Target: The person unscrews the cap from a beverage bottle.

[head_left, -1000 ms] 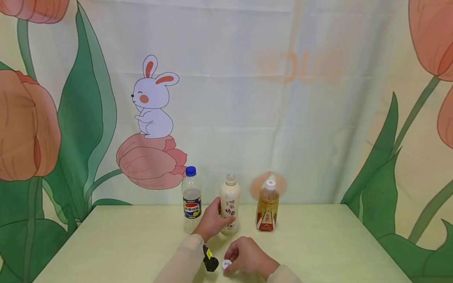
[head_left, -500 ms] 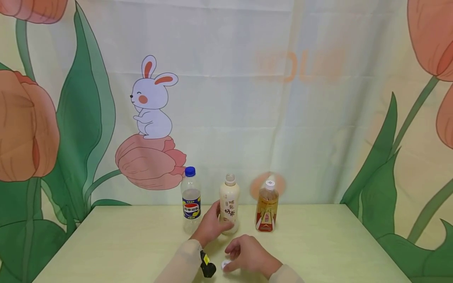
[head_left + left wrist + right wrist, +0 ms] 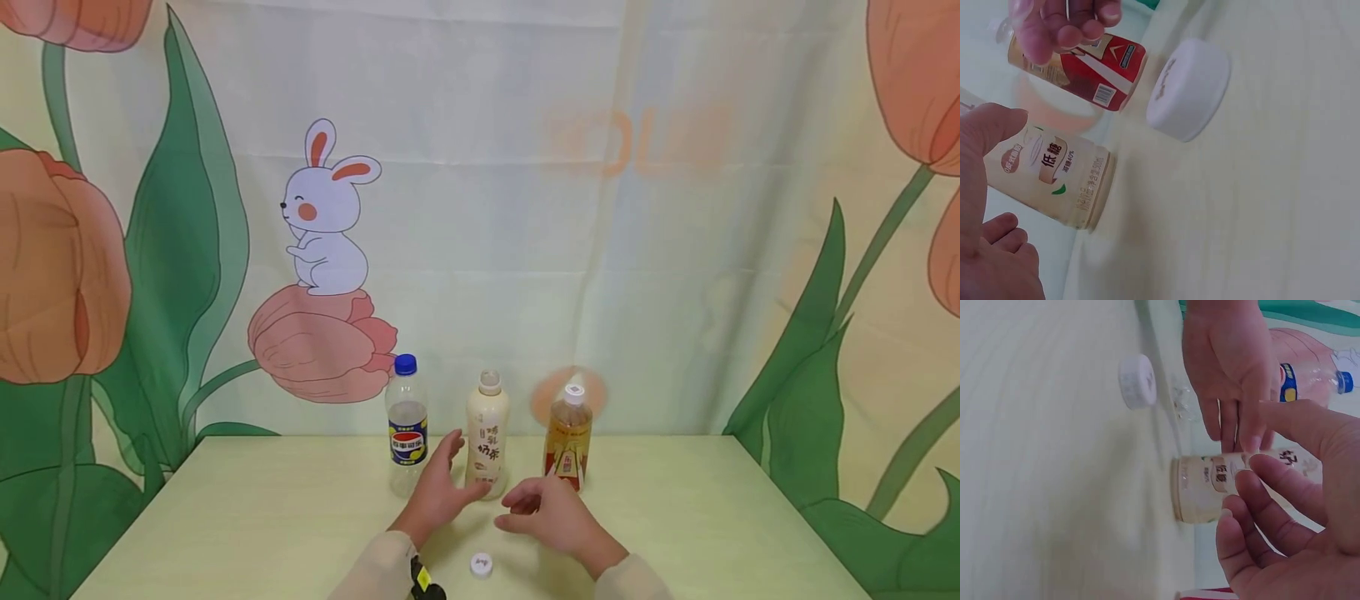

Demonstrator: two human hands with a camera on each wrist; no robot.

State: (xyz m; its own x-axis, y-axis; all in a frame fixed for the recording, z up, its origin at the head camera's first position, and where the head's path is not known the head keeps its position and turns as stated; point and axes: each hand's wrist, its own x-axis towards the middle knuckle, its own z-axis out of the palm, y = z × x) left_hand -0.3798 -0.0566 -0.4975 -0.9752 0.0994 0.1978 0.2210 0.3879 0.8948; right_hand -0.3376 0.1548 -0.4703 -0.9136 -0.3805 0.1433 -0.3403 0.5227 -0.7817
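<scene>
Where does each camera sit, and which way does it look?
Head: on the person's head, looking forward and down at the blue-capped bottle, cream bottle, red-and-gold bottle and white cap; the left hand, right hand and sleeves show.
Left wrist: on that wrist, looking past the left hand at the white cap, cream bottle and red-and-gold bottle; both hands show.
Right wrist: on that wrist, looking past the right hand at the white cap, cream bottle and blue-capped bottle; both hands show.
Shared: both wrist views catch the cream bottle and white cap.

Upright cream bottle (image 3: pixel 487 429) (white cap (image 3: pixel 482 566) off).
</scene>
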